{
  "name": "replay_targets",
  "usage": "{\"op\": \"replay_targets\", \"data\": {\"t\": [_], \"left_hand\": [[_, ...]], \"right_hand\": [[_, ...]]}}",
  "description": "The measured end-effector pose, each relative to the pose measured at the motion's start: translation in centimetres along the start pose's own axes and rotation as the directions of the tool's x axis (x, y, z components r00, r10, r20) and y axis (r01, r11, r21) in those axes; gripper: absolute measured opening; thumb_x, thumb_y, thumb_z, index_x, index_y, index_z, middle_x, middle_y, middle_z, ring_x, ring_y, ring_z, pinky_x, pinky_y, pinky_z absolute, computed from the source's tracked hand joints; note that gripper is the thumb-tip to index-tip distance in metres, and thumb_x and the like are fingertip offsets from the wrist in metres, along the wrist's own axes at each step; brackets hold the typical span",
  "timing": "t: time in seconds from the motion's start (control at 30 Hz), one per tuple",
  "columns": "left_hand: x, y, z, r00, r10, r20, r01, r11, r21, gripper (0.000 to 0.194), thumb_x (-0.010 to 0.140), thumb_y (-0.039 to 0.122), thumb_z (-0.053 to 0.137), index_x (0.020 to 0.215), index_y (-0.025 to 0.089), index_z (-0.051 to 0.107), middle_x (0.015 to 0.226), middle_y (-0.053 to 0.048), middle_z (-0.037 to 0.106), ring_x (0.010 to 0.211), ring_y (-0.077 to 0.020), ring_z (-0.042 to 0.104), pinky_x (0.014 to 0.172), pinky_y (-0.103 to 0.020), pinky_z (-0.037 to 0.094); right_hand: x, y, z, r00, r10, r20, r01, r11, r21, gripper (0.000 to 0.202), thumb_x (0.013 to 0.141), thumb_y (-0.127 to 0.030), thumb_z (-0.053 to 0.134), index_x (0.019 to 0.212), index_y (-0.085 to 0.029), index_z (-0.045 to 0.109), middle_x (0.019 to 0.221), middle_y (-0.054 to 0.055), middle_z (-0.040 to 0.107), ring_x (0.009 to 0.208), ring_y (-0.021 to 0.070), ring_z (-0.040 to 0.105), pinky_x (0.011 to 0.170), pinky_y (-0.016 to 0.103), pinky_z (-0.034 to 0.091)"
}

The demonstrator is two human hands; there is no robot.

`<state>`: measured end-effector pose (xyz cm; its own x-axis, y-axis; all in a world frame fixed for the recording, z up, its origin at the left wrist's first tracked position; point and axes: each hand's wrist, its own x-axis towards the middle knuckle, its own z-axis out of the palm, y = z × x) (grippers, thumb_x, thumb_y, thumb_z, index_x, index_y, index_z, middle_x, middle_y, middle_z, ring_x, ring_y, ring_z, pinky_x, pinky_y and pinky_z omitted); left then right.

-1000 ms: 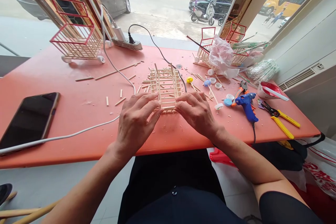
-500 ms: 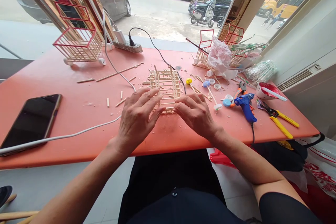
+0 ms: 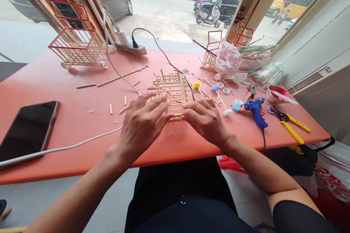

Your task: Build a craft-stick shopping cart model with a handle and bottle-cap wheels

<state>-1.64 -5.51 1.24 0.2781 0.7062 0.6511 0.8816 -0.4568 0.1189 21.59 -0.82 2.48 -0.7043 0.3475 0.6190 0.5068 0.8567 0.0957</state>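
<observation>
A small lattice frame of thin wooden sticks [image 3: 175, 90] lies on the table in front of me, with two longer sticks rising at a slant from it. My left hand [image 3: 144, 118] grips its left side, the fingers bent over the edge and the thumb along the near corner. On the opposite side my right hand [image 3: 203, 118] pinches the near right corner with its fingers pressed together. The fingertips of both hands hide parts of the frame. Nearest to my right hand are a stick with a white cap [image 3: 227, 111] and a blue cap [image 3: 236, 107].
A blue glue gun [image 3: 255, 111], yellow-handled pliers [image 3: 291, 127] and orange-handled cutters [image 3: 247, 96] lie at right. A finished stick cart [image 3: 78, 49] with red rims stands back left. A phone [image 3: 28, 129] and white cable [image 3: 73, 148] lie left. Sticks and scraps litter the orange table [image 3: 90, 116].
My view has shifted slightly, so the phone and the cart at left sit a little differently in the picture. Both hands stay on the stick frame, with hardly any movement.
</observation>
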Motion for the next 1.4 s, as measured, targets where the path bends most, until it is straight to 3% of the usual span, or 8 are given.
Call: {"op": "replay_targets", "data": {"t": [0.2,0.37,0.83,1.03,1.13,1.2,1.3,1.4], "left_hand": [[0.8,0.0,0.1,0.998,0.060,-0.015,-0.059,0.996,0.067,0.026,0.102,0.028,0.060,0.120,0.016,0.075,0.128,-0.016,0.077,0.126,-0.0399,0.066,0.094,-0.054,0.055],[1.7,-0.3,0.9,0.994,0.106,-0.010,-0.106,0.994,0.035,0.029,0.104,0.024,0.056,0.125,0.016,0.073,0.135,-0.018,0.074,0.131,-0.0353,0.066,0.105,-0.052,0.052],[1.5,-0.9,1.2,0.982,0.175,-0.075,-0.171,0.984,0.053,0.029,0.100,0.017,0.060,0.127,0.008,0.069,0.131,-0.021,0.075,0.128,-0.0392,0.068,0.103,-0.052,0.057],[1.4,-1.0,1.1,0.979,0.185,-0.088,-0.184,0.983,0.018,0.035,0.097,0.014,0.065,0.132,0.012,0.065,0.131,-0.022,0.074,0.127,-0.0410,0.068,0.100,-0.055,0.059],[1.4,-1.0,1.0,0.979,0.185,-0.086,-0.185,0.983,0.008,0.035,0.096,0.013,0.066,0.131,0.011,0.065,0.131,-0.022,0.074,0.127,-0.0414,0.068,0.101,-0.056,0.058],[1.3,-0.9,1.0,0.981,0.177,-0.086,-0.177,0.984,0.006,0.034,0.096,0.013,0.066,0.131,0.012,0.065,0.131,-0.022,0.074,0.128,-0.0408,0.068,0.101,-0.055,0.058],[1.3,-0.9,1.1,0.983,0.160,-0.087,-0.161,0.987,-0.008,0.033,0.097,0.014,0.066,0.129,0.013,0.066,0.132,-0.021,0.074,0.130,-0.0399,0.067,0.102,-0.054,0.058],[1.3,-1.0,1.2,0.987,0.139,-0.080,-0.142,0.989,-0.032,0.029,0.098,0.015,0.064,0.126,0.013,0.068,0.132,-0.021,0.074,0.131,-0.0395,0.066,0.102,-0.054,0.058]], "right_hand": [[0.0,-0.2,0.0,1.000,0.008,-0.002,-0.008,1.000,-0.004,0.014,0.103,-0.014,0.059,0.096,-0.021,0.069,0.107,0.002,0.079,0.094,0.0186,0.063,0.093,0.036,0.040],[0.1,-0.8,-0.3,1.000,0.013,-0.023,-0.014,1.000,-0.027,0.012,0.100,-0.011,0.063,0.104,-0.017,0.072,0.108,0.005,0.080,0.094,0.0202,0.065,0.091,0.037,0.042],[0.8,-1.3,-1.7,0.995,0.064,0.073,-0.065,0.998,0.020,0.011,0.103,-0.022,0.063,0.106,-0.019,0.073,0.116,0.006,0.079,0.107,0.0225,0.068,0.095,0.039,0.045],[-1.6,2.0,-4.4,0.959,0.282,0.033,-0.281,0.959,-0.026,0.020,0.103,-0.025,0.061,0.122,-0.021,0.069,0.127,0.012,0.074,0.118,0.0252,0.067,0.101,0.040,0.049],[-5.1,5.1,-6.7,0.846,0.533,-0.020,-0.523,0.820,-0.231,0.026,0.101,-0.030,0.062,0.124,-0.019,0.068,0.123,0.015,0.071,0.116,0.0304,0.066,0.102,0.045,0.050],[-7.8,6.9,-8.1,0.689,0.725,-0.023,-0.668,0.622,-0.410,0.031,0.098,-0.035,0.063,0.123,-0.017,0.067,0.121,0.018,0.069,0.115,0.0349,0.064,0.099,0.048,0.050],[-10.7,8.3,-9.4,0.410,0.911,0.032,-0.716,0.344,-0.608,0.043,0.095,-0.045,0.063,0.123,-0.013,0.064,0.111,0.021,0.068,0.104,0.0384,0.063,0.085,0.047,0.051],[-11.6,8.4,-9.6,0.301,0.951,0.064,-0.694,0.265,-0.669,0.046,0.096,-0.048,0.056,0.124,-0.012,0.062,0.113,0.022,0.066,0.094,0.0366,0.064,0.073,0.044,0.049]]}}
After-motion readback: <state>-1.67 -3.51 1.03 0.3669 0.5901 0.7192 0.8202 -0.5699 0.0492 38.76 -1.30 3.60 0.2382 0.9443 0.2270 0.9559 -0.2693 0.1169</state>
